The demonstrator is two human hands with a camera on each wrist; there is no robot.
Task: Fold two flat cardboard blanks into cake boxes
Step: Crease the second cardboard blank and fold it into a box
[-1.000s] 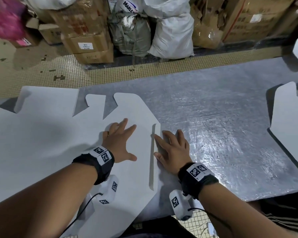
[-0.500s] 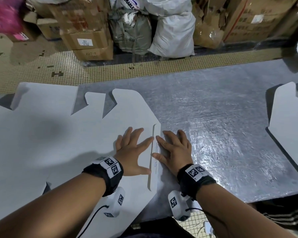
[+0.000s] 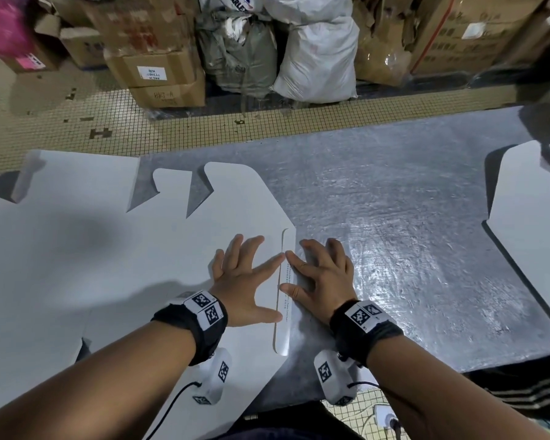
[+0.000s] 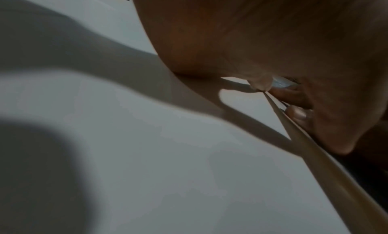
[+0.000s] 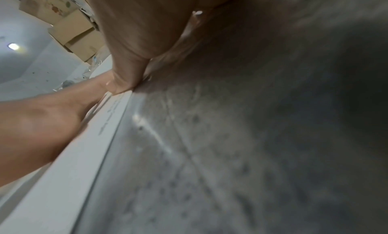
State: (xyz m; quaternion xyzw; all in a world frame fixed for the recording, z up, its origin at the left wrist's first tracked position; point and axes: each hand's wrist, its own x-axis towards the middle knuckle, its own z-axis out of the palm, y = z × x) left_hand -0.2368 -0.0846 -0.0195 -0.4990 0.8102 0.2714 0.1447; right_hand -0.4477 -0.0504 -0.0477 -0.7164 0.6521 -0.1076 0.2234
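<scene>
- Brown cartons (image 3: 159, 71) and white sacks (image 3: 315, 55) stand at 12 o'clock; contents hidden.
- Cardboard blank (image 3: 108, 265) lies flat on the grey table (image 3: 410, 249).
- Left hand (image 3: 245, 281), fingers spread, presses the blank.
- Right hand (image 3: 324, 274), at 3 o'clock of the left, fingers straight, presses its narrow edge flap (image 3: 285, 328).

My left hand (image 3: 246, 282) lies flat, palm down, fingers spread and thumb out to the right, while my right hand (image 3: 323, 276) presses down beside it, fingers spread, our forefinger tips nearly touching, both forearms reaching forward.
</scene>
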